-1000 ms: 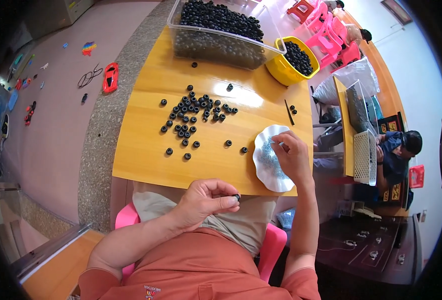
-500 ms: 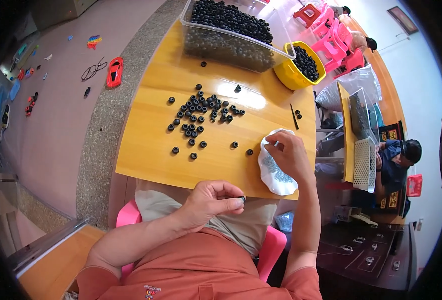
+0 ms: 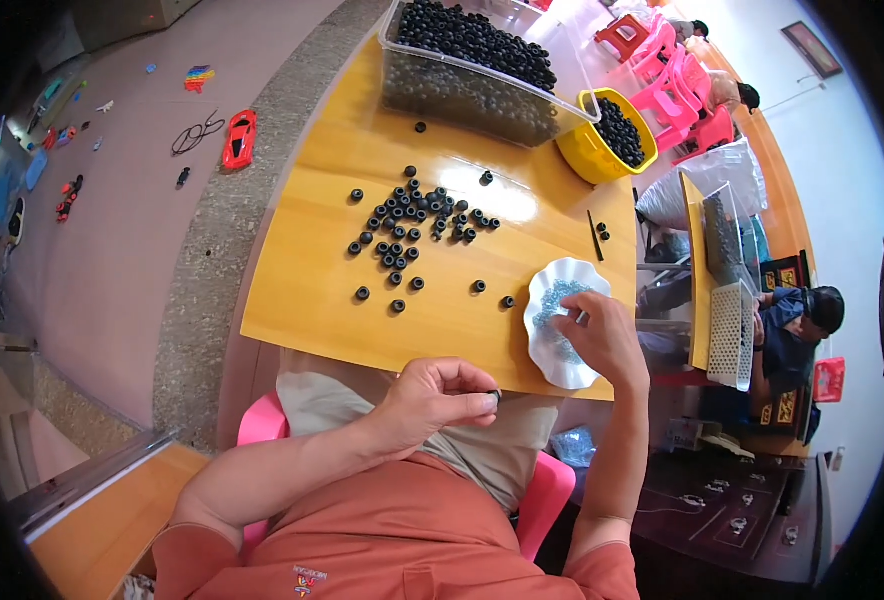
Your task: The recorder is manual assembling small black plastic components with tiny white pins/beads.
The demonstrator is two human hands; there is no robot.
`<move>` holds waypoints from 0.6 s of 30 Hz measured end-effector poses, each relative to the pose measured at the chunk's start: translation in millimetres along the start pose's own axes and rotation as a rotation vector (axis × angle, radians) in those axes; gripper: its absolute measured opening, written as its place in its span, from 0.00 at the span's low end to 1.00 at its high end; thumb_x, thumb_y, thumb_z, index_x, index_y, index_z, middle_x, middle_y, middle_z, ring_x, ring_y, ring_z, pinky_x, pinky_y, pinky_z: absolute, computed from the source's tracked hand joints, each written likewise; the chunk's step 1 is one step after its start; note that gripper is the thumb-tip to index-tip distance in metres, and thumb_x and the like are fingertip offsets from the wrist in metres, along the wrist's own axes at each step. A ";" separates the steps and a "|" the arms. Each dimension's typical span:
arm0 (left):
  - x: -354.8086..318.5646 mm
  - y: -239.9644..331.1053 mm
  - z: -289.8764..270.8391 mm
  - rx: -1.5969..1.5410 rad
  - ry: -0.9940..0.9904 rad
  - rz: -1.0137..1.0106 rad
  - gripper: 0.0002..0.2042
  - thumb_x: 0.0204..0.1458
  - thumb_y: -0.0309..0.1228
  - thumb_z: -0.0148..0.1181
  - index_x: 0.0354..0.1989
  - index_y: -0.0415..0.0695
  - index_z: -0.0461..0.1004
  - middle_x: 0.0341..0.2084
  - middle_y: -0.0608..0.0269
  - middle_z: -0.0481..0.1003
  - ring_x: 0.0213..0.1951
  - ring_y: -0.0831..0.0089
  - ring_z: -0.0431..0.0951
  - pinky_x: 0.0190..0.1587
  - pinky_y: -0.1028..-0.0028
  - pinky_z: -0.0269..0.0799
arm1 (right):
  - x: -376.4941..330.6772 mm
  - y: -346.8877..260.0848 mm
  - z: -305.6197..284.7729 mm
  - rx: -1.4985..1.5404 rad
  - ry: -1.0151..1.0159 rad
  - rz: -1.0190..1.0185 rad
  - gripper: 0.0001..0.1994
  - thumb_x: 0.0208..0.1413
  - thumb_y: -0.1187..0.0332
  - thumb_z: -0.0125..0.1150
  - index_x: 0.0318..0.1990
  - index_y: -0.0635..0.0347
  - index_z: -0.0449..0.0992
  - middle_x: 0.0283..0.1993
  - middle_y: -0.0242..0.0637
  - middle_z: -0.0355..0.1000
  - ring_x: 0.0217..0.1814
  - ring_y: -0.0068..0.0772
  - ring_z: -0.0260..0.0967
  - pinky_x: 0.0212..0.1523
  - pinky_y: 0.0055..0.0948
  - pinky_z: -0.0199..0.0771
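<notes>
My left hand [image 3: 442, 393] is over my lap at the table's front edge, thumb and index finger pinching a small black bead [image 3: 494, 396]. Only a bit of that bead shows past the fingertips. My right hand [image 3: 602, 335] reaches into a white scalloped dish [image 3: 536, 345] at the table's front right. Its thumb and index finger are bent toward each other over small pale-blue clear beads [image 3: 554, 297]. Whether a bead sits between them I cannot make out. Several black beads [image 3: 397, 222] with holes lie scattered on the wooden table left of the dish.
A clear bin [image 3: 472, 100] full of black beads stands at the table's far side, a yellow basket [image 3: 587, 152] of them beside it. A thin black stick [image 3: 595, 235] lies near the right edge. Rightward, another person [image 3: 797, 315] sits at a second table.
My right hand has moved from the dish's far rim to over the beads inside it. The dish now shows wider and flatter. My left hand keeps its pinch; the whole view has shifted slightly.
</notes>
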State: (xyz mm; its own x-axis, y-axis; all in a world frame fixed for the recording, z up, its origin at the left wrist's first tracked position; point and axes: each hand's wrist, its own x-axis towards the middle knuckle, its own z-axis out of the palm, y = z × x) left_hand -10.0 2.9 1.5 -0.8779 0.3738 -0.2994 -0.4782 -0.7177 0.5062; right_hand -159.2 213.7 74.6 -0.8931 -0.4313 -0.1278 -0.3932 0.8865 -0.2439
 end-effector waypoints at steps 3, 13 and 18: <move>-0.8 -1.9 -1.5 0.017 0.000 0.015 0.07 0.53 0.21 0.61 0.40 0.37 0.75 0.33 0.60 0.77 0.35 0.74 0.80 0.41 0.76 0.79 | 10.2 -28.2 0.7 0.139 0.052 -0.079 0.08 0.48 0.69 0.64 0.35 0.64 0.79 0.33 0.44 0.75 0.33 0.44 0.74 0.35 0.37 0.72; -2.1 3.3 -0.8 -0.079 -0.003 0.033 0.07 0.53 0.21 0.61 0.40 0.37 0.74 0.33 0.60 0.77 0.34 0.74 0.80 0.41 0.75 0.79 | 77.9 -87.8 59.2 0.051 0.215 -0.517 0.07 0.52 0.69 0.59 0.38 0.57 0.78 0.39 0.36 0.74 0.44 0.43 0.71 0.42 0.39 0.72; -4.4 10.0 0.1 -0.096 -0.005 0.063 0.07 0.53 0.21 0.61 0.40 0.37 0.74 0.33 0.60 0.77 0.34 0.74 0.80 0.40 0.76 0.79 | 95.4 -96.4 69.6 -0.080 0.198 -0.520 0.06 0.52 0.68 0.58 0.34 0.59 0.77 0.37 0.36 0.73 0.44 0.42 0.69 0.41 0.40 0.72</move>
State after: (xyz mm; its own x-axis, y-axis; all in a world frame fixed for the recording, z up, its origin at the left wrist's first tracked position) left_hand -10.9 -5.9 7.9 -0.9063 0.3287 -0.2658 -0.4177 -0.7929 0.4436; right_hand -191.2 75.4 19.1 -0.5982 -0.7821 0.1747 -0.8012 0.5788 -0.1522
